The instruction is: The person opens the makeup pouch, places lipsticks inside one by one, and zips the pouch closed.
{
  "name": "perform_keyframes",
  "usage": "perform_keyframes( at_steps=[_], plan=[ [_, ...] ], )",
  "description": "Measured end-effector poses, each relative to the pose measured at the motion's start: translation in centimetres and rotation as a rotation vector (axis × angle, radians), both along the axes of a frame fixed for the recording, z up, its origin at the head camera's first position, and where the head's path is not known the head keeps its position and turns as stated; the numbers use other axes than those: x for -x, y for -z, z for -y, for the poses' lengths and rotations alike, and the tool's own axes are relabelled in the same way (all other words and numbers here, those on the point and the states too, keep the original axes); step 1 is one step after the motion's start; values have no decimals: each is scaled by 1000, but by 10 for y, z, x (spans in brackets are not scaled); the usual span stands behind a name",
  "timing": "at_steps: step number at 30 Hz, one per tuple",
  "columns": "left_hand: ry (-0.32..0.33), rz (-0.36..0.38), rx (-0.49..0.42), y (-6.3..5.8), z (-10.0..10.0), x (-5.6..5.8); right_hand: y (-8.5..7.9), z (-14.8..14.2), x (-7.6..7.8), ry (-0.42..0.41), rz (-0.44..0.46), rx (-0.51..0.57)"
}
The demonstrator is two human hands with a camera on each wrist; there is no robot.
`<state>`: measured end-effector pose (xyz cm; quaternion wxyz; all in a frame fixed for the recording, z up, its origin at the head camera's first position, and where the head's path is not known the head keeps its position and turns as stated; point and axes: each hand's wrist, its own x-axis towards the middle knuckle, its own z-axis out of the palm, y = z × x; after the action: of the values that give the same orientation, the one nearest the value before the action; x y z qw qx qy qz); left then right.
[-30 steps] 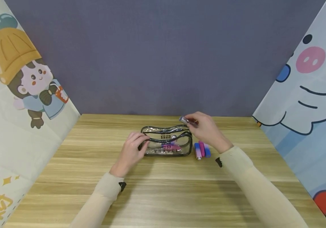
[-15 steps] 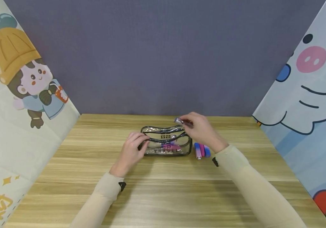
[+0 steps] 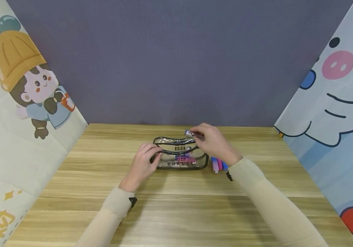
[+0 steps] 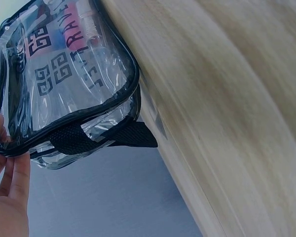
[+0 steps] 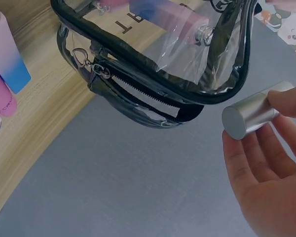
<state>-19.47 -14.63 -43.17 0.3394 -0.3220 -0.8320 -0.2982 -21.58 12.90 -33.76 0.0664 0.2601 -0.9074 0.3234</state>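
At a wooden table [image 3: 176, 206], the left hand [image 3: 142, 163] pinches a clear pouch [image 3: 168, 158]; the right hand [image 3: 213, 141] pinches a silver tube [image 5: 250, 113] sideways, its end pointing left.

A grey wall [image 3: 176, 61] stands behind a wood-grain table [image 3: 176, 212].

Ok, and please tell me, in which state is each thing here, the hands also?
Clear pouch: upright on the table, mouth open.
Tubes in the pouch: inside, seen through its wall.
Silver tube: held in the air, outside the pouch.
Three coloured tubes: lying together beside the pouch.
Left hand: grips the pouch's edge.
Right hand: pinches the silver tube.
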Motion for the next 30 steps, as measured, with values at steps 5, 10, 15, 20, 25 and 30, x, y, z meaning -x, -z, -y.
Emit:
perform_keyframes(
  at_steps=[5, 10, 15, 20, 25, 30],
  plan=[
    [2, -4, 1, 0, 0, 0, 3, 3, 2, -15, -18, -18],
    [2, -1, -2, -1, 0, -1, 4, 7, 4, -29, -37, -41],
    [-1, 8, 0, -2, 0, -1, 5, 11, 4, -39, -50, -58],
    [-2, 2, 3, -1, 0, 0, 7, 15, 5, -43, -49, -67],
    [-2, 0, 8, 0, 1, 1, 7, 18, 4, -46, -32, -69],
    [3, -4, 5, -1, 2, 0, 7, 22, 4, -57, -50, -74]
  ],
)
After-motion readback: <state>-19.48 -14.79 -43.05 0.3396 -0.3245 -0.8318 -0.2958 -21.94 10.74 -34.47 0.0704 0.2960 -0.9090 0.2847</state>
